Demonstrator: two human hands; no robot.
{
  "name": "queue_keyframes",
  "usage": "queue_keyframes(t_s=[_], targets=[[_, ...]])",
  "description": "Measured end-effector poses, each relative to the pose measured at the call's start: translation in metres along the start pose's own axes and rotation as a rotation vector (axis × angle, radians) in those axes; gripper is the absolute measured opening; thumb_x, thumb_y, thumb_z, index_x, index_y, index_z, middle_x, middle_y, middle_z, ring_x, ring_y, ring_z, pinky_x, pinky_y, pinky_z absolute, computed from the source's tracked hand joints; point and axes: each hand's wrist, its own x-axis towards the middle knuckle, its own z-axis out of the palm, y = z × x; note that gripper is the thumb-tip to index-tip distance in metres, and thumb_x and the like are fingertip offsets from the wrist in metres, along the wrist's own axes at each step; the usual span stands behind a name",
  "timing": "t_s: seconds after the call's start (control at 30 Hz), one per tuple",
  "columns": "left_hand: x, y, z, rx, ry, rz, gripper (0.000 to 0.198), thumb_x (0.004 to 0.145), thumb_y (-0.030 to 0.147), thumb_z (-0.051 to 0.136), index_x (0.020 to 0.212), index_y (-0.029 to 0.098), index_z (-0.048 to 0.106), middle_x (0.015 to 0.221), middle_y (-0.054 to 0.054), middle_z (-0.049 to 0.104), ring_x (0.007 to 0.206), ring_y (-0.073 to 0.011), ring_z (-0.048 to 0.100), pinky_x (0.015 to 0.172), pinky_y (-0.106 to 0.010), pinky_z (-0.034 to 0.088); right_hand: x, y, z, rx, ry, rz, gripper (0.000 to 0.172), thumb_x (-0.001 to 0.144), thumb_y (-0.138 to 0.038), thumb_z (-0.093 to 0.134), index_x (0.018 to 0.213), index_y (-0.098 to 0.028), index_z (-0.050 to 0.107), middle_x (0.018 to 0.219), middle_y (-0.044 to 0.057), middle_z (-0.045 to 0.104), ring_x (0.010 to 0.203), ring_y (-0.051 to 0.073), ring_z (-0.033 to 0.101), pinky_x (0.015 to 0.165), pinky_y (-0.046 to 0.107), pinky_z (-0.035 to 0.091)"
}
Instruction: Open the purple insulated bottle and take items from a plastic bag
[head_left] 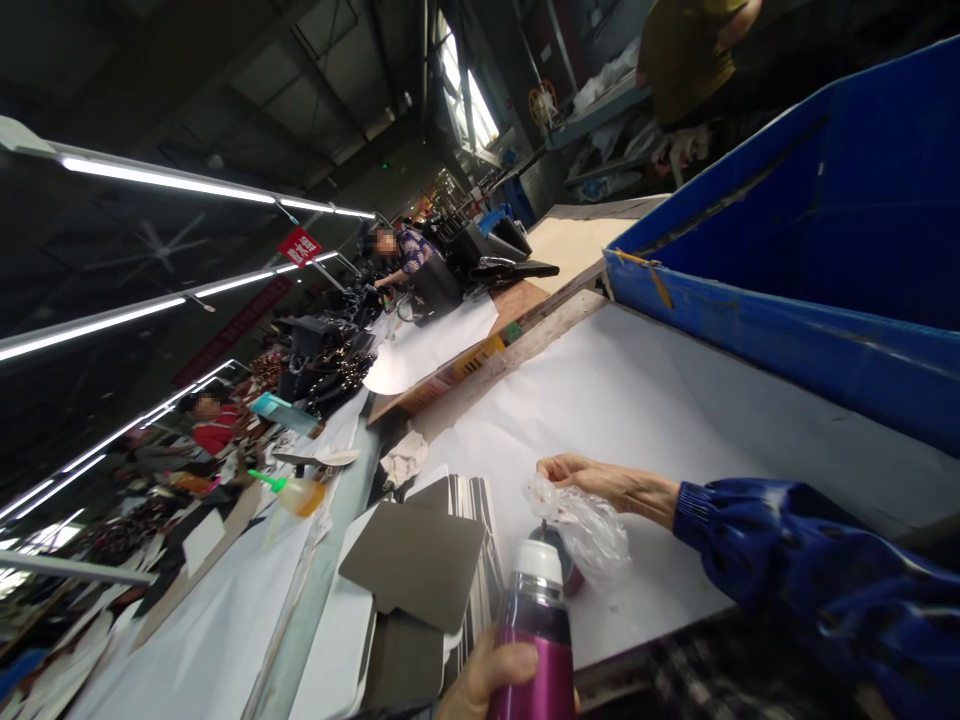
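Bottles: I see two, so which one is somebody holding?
The purple bottle with the white cap, gripped by the left hand at the bottom edge. The yellow squeeze bottle with a green tip lies untouched on the far table.

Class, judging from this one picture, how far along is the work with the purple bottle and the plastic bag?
Done: the purple bottle is lifted, gripped by the left hand. In hand: the right hand pinches a clear plastic bag beside the bottle's white cap. Left: the cap is still on.

One purple bottle (538,630), one plastic bag (585,525)
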Motion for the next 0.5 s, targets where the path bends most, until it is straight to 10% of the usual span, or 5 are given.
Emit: queue_keyframes(t_s=[0.5], targets=[[0.0013,-0.0095,-0.0057,-0.118,0.006,0.052,0.035,0.079,0.033,0.075,0.103,0.010,0.064,0.073,-0.015,0.070,0.075,-0.0339,0.072,0.067,-0.042,0.055,0.0004,-0.0009,0.0010,0.010,-0.018,0.004,0.019,0.098,-0.025,0.067,0.085,-0.013,0.060,0.069,-0.006,0.058,0.047,0.005,0.050,0.041,0.014,0.041]])
